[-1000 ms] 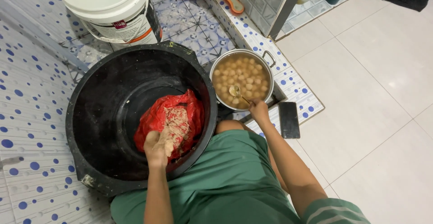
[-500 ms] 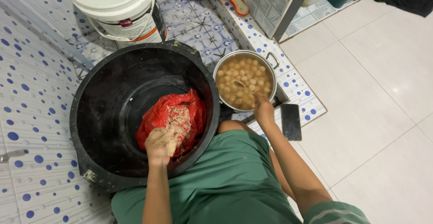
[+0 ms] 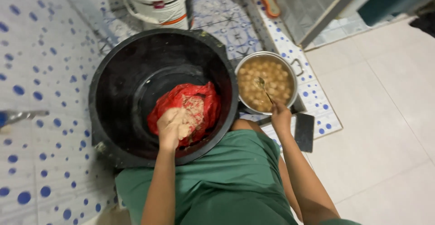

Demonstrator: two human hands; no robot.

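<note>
The left hand [image 3: 171, 126] rests inside the black tub [image 3: 113, 71], fingers curled around a lump of beige paste [image 3: 192, 112] that lies on the red plastic bag [image 3: 206, 100] just in front of it. The left forearm reaches straight forward over the tub's near rim. The right hand [image 3: 281, 116] is closed on the handle of a spoon [image 3: 264, 87], whose bowl dips into the metal pot [image 3: 244, 64] of round balls in broth, just right of the tub. The right arm angles forward past the green-clad knee.
</note>
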